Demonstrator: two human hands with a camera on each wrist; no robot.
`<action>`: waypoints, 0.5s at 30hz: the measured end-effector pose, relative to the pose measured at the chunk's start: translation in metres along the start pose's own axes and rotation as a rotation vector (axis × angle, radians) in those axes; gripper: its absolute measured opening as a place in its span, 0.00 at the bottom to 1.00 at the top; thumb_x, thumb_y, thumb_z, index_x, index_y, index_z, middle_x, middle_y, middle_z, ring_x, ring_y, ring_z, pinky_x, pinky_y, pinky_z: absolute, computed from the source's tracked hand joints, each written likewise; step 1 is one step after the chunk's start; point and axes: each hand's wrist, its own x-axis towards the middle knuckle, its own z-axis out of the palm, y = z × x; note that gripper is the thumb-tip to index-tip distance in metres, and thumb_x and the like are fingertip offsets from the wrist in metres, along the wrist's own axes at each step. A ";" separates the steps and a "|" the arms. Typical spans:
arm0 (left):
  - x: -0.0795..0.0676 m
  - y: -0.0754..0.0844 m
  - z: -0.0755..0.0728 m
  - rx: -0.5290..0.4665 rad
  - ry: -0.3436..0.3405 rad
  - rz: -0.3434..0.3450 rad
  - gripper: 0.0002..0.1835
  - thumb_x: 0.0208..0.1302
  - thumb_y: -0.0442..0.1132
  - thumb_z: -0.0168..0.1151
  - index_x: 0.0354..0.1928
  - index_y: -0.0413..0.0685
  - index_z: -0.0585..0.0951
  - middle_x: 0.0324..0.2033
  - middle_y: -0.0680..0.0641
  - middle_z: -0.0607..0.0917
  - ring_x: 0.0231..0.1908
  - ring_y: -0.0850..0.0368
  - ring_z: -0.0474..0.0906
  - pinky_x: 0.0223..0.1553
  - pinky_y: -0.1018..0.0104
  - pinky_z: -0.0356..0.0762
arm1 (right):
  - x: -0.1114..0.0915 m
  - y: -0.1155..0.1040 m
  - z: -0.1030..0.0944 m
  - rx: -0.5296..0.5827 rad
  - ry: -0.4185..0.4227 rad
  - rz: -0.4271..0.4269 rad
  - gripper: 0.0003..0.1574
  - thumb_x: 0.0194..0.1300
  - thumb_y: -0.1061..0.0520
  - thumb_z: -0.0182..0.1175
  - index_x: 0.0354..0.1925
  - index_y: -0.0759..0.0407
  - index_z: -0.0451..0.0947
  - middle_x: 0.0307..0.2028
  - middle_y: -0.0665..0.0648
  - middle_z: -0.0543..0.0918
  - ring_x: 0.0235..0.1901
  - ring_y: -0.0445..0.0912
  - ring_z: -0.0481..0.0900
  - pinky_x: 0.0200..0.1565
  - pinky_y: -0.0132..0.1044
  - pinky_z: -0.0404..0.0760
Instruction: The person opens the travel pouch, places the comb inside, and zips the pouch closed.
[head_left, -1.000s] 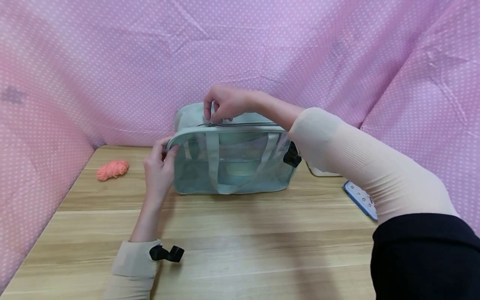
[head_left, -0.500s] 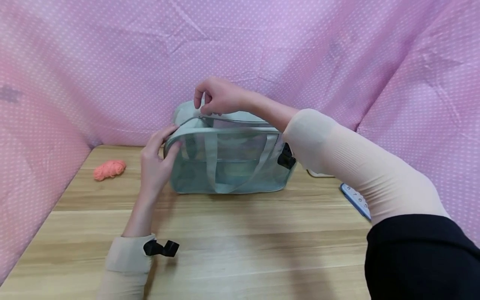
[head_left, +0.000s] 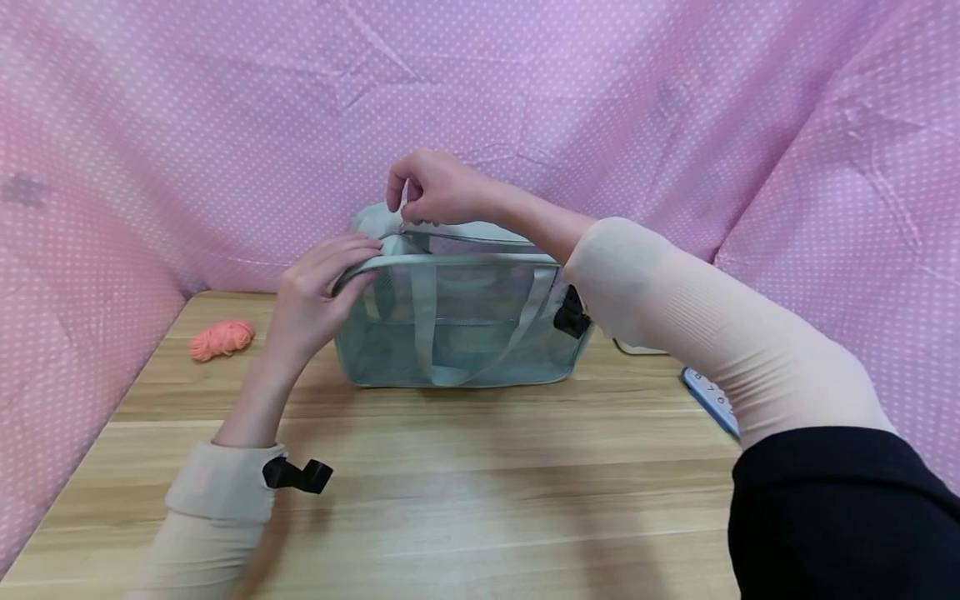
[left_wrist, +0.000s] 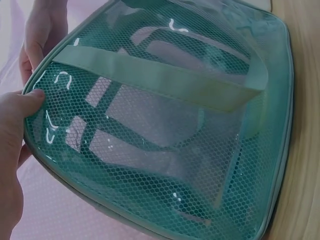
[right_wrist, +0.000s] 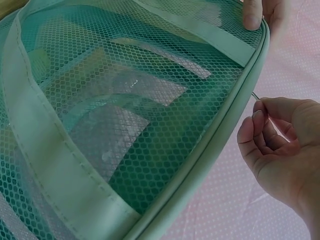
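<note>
A pale green see-through mesh bag (head_left: pixel 375 354) stands upright on the wooden table, its strap handle (head_left: pixel 424 312) hanging down the front. My left hand (head_left: pixel 315 283) pinches the bag's upper left corner, thumb on the front and fingers over the top edge. Above the top, my right hand (head_left: pixel 446 190) pinches the zipper pull (right_wrist: pixel 256 96), which shows as a thin piece at the fingertips in the right wrist view. A gap shows along the top beside the zipper. Through the mesh, pale shapes inside are too unclear to name.
A coral yarn skein (head_left: pixel 222 340) lies on the table at the left. To the right are a blue-rimmed object with printed numerals (head_left: pixel 709 400) and a white-edged thing (head_left: pixel 639 347), both partly hidden by my right arm. Pink dotted cloth (head_left: pixel 225 125) hangs behind.
My left hand has shifted up and right, from the bag's left side onto its top corner. My right hand has moved slightly left and up, lifting the zipper edge.
</note>
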 end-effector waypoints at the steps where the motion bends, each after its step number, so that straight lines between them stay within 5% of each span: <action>1: -0.001 -0.001 0.000 0.005 0.001 -0.001 0.17 0.56 0.23 0.73 0.49 0.37 0.88 0.49 0.40 0.90 0.56 0.44 0.84 0.67 0.68 0.74 | 0.000 0.000 0.000 -0.002 -0.004 -0.002 0.13 0.65 0.67 0.55 0.45 0.63 0.83 0.23 0.53 0.81 0.20 0.38 0.72 0.29 0.30 0.75; 15: -0.009 -0.005 0.009 0.033 0.075 -0.079 0.11 0.63 0.28 0.71 0.47 0.37 0.88 0.46 0.41 0.91 0.50 0.44 0.85 0.60 0.79 0.74 | -0.010 0.012 0.005 -0.052 -0.082 -0.022 0.07 0.65 0.65 0.60 0.41 0.59 0.82 0.23 0.49 0.78 0.22 0.37 0.72 0.31 0.29 0.73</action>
